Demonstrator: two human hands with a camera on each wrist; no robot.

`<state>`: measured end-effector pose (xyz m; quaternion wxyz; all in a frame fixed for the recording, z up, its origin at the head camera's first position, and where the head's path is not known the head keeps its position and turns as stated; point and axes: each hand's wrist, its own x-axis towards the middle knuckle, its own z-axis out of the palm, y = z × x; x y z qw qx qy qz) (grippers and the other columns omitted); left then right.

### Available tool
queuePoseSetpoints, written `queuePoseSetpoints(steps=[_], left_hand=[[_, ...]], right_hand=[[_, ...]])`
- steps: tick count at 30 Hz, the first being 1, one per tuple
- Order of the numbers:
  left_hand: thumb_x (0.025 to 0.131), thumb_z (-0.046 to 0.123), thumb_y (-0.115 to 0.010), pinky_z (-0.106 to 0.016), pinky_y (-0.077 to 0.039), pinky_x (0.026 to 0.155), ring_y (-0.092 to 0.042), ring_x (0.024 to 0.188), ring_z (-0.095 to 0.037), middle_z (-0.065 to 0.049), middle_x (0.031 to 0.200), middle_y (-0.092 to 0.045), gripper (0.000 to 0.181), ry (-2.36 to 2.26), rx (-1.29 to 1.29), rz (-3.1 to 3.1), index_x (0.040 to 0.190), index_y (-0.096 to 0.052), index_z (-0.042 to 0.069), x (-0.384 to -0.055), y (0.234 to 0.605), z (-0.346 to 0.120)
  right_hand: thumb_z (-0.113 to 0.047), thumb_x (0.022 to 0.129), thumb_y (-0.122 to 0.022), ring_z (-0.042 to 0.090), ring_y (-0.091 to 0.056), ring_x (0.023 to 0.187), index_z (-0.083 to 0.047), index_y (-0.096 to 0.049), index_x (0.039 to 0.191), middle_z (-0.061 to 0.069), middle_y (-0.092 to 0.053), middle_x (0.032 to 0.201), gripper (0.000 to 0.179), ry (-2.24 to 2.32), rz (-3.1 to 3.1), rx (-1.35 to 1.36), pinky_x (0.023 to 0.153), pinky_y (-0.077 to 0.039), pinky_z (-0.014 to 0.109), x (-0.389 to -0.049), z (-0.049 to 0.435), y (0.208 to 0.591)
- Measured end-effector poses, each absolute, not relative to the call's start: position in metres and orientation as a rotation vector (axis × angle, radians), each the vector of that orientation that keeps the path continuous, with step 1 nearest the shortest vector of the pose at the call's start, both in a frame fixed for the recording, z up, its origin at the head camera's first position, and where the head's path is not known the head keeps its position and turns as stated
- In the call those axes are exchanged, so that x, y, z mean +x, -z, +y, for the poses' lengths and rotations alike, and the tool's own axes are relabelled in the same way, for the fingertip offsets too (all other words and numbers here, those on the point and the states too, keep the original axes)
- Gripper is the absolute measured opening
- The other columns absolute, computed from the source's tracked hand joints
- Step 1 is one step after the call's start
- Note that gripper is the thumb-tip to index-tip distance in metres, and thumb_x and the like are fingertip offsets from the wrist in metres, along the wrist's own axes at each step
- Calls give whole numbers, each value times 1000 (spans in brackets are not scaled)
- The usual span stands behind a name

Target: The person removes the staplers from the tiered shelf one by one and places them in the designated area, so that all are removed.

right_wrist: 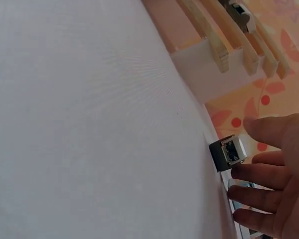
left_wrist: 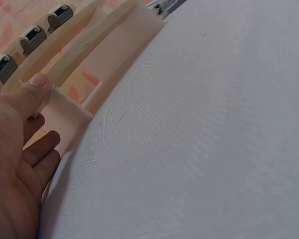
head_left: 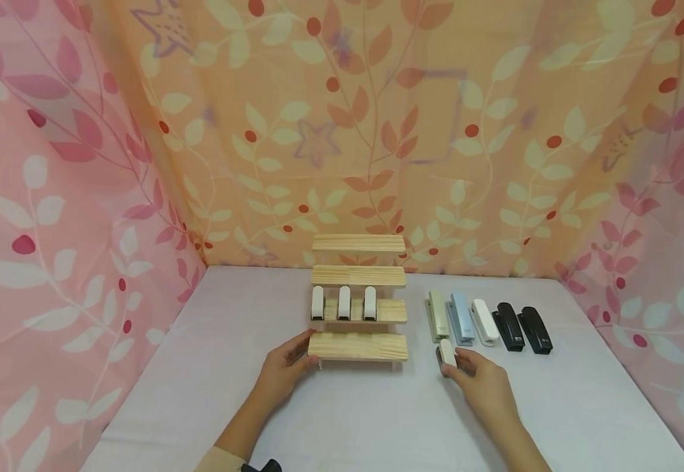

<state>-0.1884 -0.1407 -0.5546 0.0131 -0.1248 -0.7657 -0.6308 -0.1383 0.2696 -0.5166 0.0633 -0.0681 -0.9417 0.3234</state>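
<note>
At the front left end of a tiered wooden display rack (head_left: 358,347), my left hand (head_left: 283,368) grips the lowest board. Its thumb lies against the board's end in the left wrist view, with the fingers partly curled beside the side panel. Three small white staplers (head_left: 344,303) stand in a row on the second board from the bottom. Right of the rack, another small white stapler (head_left: 447,354) rests on the table, beside my right hand (head_left: 486,383). In the right wrist view this hand's thumb is apart from the stapler (right_wrist: 228,152), and its fingertips are close to it.
Behind the right hand lie a green stapler (head_left: 437,316), a blue stapler (head_left: 462,319), a larger white stapler (head_left: 485,322) and two black staplers (head_left: 510,326), side by side. A white cloth covers the table (head_left: 247,308). Patterned curtains (head_left: 377,131) enclose the back and sides.
</note>
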Motion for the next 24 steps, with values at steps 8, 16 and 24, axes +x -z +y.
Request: queuePoseSetpoints(steps=[8,16,24], left_hand=[[88,28,-81,-31,-46,113,-53,139,-25,-3,148,-59,62,1910,-393,-2406,145,-59,16,-188,555,-138],[87,31,-82,-32,-45,115,-53,139,-22,1,148,-58,63,1931,-414,-2393,144,-60,20,-189,553,-142],[87,34,-82,-27,-46,113,-54,138,-18,7,147,-59,63,1903,-387,-2427,145,-60,22,-188,554,-142]], right_hand=[[-40,97,-71,42,-56,133,-11,-66,134,10,-72,128,48,-1010,-2832,-88,104,-48,66,-135,272,476],[-48,98,-68,40,-61,127,-14,-67,134,10,-72,127,50,-946,-2767,86,95,-55,65,-141,260,430],[-37,96,-74,36,-59,131,-15,-67,134,9,-72,128,44,-999,-2685,161,101,-52,64,-157,235,409]])
